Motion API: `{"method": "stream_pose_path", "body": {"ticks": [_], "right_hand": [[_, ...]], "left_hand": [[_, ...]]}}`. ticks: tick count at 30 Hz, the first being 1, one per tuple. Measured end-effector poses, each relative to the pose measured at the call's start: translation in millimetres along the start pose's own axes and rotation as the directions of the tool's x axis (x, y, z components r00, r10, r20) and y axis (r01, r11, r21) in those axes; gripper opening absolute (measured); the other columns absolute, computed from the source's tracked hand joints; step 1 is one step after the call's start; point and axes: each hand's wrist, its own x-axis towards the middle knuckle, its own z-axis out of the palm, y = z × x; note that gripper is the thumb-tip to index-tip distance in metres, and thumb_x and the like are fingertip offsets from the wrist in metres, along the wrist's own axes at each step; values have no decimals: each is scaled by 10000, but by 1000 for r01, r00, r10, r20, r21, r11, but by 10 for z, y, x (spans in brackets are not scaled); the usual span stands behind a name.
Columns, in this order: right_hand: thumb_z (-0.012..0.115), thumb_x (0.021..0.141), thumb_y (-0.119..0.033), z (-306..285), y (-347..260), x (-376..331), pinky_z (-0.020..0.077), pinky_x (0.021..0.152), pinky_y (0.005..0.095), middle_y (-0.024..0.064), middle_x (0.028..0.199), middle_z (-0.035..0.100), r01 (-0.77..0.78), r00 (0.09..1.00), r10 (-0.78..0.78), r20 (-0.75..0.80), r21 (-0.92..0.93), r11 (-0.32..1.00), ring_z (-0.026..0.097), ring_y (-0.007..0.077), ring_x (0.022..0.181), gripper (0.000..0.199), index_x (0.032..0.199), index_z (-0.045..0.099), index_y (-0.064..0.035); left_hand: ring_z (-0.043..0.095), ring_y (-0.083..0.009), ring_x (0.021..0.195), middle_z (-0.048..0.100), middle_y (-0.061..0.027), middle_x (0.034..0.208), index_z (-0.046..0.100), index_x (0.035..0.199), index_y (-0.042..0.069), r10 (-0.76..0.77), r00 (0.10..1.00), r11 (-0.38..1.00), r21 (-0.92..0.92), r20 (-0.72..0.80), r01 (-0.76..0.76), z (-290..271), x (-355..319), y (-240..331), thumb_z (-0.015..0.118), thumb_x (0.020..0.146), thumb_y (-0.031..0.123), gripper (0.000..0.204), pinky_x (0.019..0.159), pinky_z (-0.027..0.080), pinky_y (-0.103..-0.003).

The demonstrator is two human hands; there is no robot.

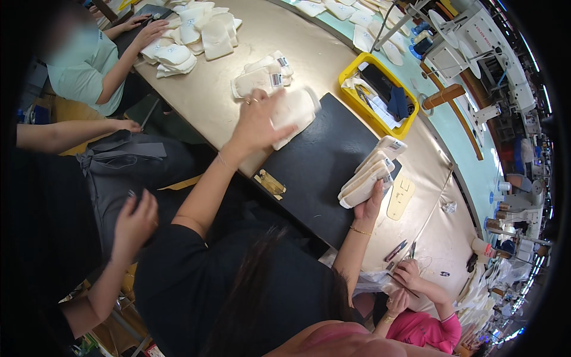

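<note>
My left hand (pixel 256 122) is over the far left part of a black board (pixel 315 172), thumb and fingers around a cream padded fabric piece (pixel 297 114) slightly smeared by motion. Just beyond it, a small pile of similar cream pieces (pixel 253 82) with printed labels lies on the table. Above the board's right side, my right hand (pixel 370 205) grips a fanned stack of cream pieces (pixel 366 178) from below, their edges upright. A flat pale yellow template (pixel 401 197) lies beside that hand.
A yellow basket (pixel 361 112) holding tools and dark items stands beyond the board. More cream pieces (pixel 193 30) are heaped at the far left near a co-worker. Another person's hand (pixel 135 226) is close on my left; a person in pink (pixel 425 327) handles scissors at the right.
</note>
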Motion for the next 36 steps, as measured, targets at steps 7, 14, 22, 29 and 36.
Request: {"method": "stream_pose_path", "body": {"ticks": [7, 14, 22, 29, 36], "right_hand": [[649, 982, -359, -21, 2, 0, 530, 1016, 450, 130, 1353, 588, -32, 998, 30, 54, 40, 999, 609, 295, 1204, 575, 1437, 452, -67], [663, 974, -351, 0, -9, 9, 521, 1026, 452, 128, 1347, 592, -10, 1000, 11, 25, -19, 1000, 608, 294, 1209, 587, 1435, 450, -57], [742, 914, -358, 57, -18, -8, 525, 1016, 427, 112, 1323, 606, -12, 1000, 12, -29, -26, 1000, 618, 265, 1185, 668, 1426, 454, -40], [677, 965, -351, 52, -12, -5, 523, 1024, 453, 125, 1342, 595, -4, 1000, 4, 15, -41, 999, 611, 288, 1202, 594, 1432, 449, -63], [739, 918, -347, 58, -12, -7, 514, 1030, 425, 105, 1334, 603, -3, 1000, 2, -24, -39, 999, 614, 259, 1193, 651, 1423, 461, -45]], "left_hand": [[454, -362, 1228, 521, -185, 1279, 554, 1400, 102, 58, 991, 960, 266, 122, -89, 317, -307, 242, 677, 790, 682, 851, 1040, 314, -519], [523, -349, 1179, 585, -171, 1185, 588, 1311, 32, -250, 954, 961, 162, 164, 224, 351, 43, -109, 786, 799, 445, 687, 985, 380, -469], [686, -174, 890, 724, -123, 1028, 698, 1105, -26, -373, 922, 771, -516, 107, 372, 84, 487, -581, 764, 872, 209, 338, 772, 538, -308], [673, -92, 825, 730, -48, 973, 696, 1122, -38, -239, 884, 457, -757, 401, 467, 52, 432, -606, 783, 869, 140, 321, 754, 530, -234], [682, -103, 816, 736, -69, 962, 711, 1112, -36, -198, 827, 356, -747, 526, 561, 188, 263, -552, 806, 842, 147, 339, 750, 543, -240]]}}
